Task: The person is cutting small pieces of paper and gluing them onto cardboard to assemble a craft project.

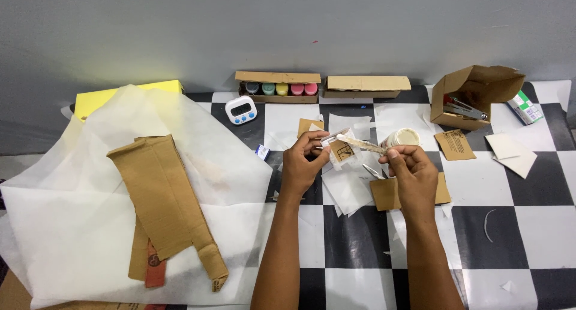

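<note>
At top centre, an open cardboard box holds coloured paint pots. The left hand pinches a small paper piece; the right hand grips a glue-smeared stick, its near end hidden.

Even, soft overhead light; sharp focus

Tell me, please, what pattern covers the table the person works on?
A black and white checkerboard covers the table, clearest in the head view.
</note>
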